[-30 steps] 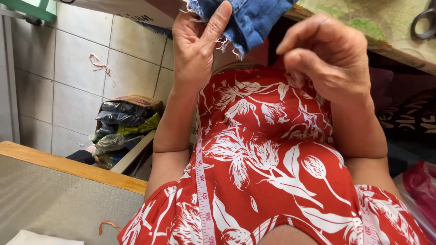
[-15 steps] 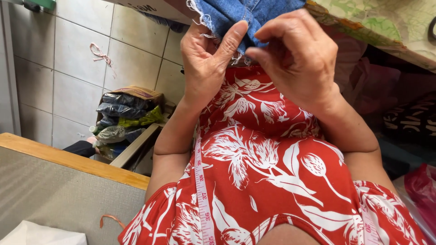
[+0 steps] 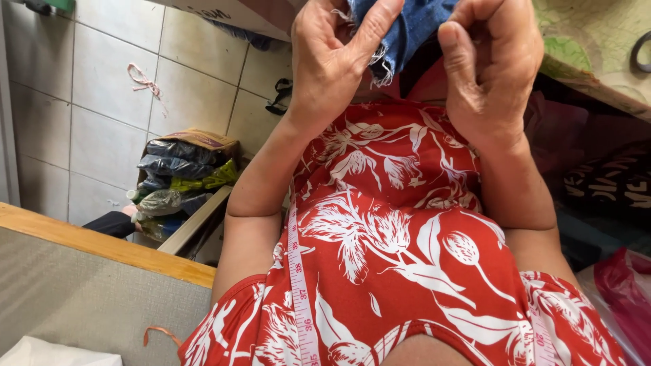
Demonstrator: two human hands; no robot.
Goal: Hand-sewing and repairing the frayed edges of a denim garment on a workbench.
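Observation:
My left hand (image 3: 336,64) grips a piece of blue denim cloth (image 3: 405,30) with a frayed edge at the top of the view, thumb pressed on its front. My right hand (image 3: 491,64) pinches the same cloth from the right side, fingers curled over its edge. Both hands are held up above my lap, which is covered by a red dress with white flowers (image 3: 400,251). A pink tape measure (image 3: 298,285) hangs down over the dress on the left. The top of the cloth is cut off by the frame.
A wooden-edged grey panel (image 3: 88,271) lies at lower left. A box of bagged items (image 3: 180,179) stands on the tiled floor (image 3: 102,129). A table with a patterned cover (image 3: 597,54) is at upper right, a pink bag (image 3: 627,298) at lower right.
My right hand, apart from the cloth a second ago, has come in and taken hold of the denim. Both hands have risen toward the top of the view.

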